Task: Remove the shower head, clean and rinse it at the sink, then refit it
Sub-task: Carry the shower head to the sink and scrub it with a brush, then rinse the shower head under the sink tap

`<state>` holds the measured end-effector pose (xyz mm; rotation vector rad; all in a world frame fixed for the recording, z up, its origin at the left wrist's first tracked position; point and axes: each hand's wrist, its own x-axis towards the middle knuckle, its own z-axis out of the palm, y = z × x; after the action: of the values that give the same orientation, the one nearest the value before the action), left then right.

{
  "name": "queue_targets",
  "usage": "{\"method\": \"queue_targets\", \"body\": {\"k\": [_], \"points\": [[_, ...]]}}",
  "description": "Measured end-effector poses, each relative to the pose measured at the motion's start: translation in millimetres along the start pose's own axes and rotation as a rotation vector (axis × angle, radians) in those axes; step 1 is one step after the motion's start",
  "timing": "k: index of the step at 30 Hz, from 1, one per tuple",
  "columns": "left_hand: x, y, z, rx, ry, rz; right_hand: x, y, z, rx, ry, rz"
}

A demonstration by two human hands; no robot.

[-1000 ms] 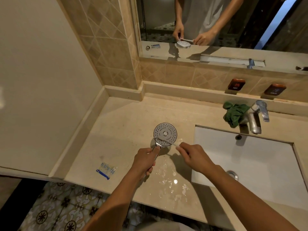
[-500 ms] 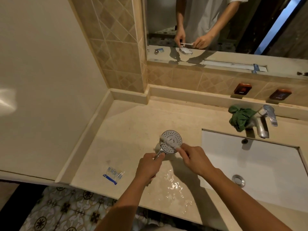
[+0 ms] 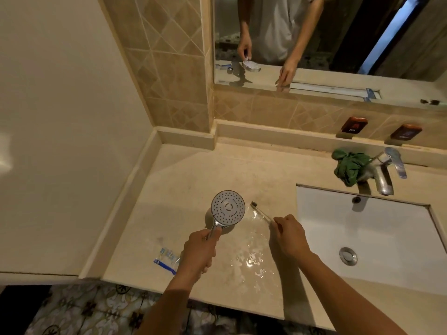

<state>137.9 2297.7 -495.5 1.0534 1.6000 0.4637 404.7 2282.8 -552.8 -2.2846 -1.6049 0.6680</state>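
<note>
My left hand [image 3: 200,247] grips the chrome handle of the round shower head [image 3: 227,207], whose white perforated face points up above the counter. My right hand [image 3: 287,234] pinches the end of a toothbrush [image 3: 261,212]. The brush lies low over the wet counter, its dark bristle end just right of the shower head and apart from it. The white sink basin [image 3: 362,238] lies to the right, with a chrome tap [image 3: 384,175] behind it.
A green cloth [image 3: 348,166] is bunched beside the tap. A clear and blue wrapper [image 3: 167,259] lies near the counter's front edge. Water pools on the beige counter [image 3: 193,180]. A wall stands at the left, a mirror [image 3: 326,32] at the back.
The toothbrush was scrubbing the shower head's face; my right hand has pulled it off to the right and lowered it toward the counter. The shower head stays in my left hand.
</note>
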Motion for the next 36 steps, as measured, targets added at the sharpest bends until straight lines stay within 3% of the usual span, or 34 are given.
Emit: {"method": "queue_targets", "body": {"k": [4,14,21,26,32,36], "points": [[4.3,-9.6,-13.6,-0.034,-0.016,-0.022,-5.2,-5.4,10.7,0.016,0.021,0.000],[1.3,-10.5,-8.0,-0.033,-0.056,-0.026,-2.5,-7.8,15.3,-0.218,-0.024,0.000],[-0.8,3.7,28.3,-0.022,-0.063,-0.008,-3.7,8.4,4.2,-0.136,-0.023,-0.067],[-6.9,18.3,72.5,-0.073,-0.113,-0.021,0.0,44.0,-33.4,0.126,0.098,0.049],[-16.7,43.0,149.0,-0.100,-0.182,-0.058,24.3,112.2,-128.9,0.524,0.300,0.357],[-23.7,62.3,203.0,-0.132,-0.222,-0.071,49.8,157.3,-187.3,0.809,0.393,0.447]]}}
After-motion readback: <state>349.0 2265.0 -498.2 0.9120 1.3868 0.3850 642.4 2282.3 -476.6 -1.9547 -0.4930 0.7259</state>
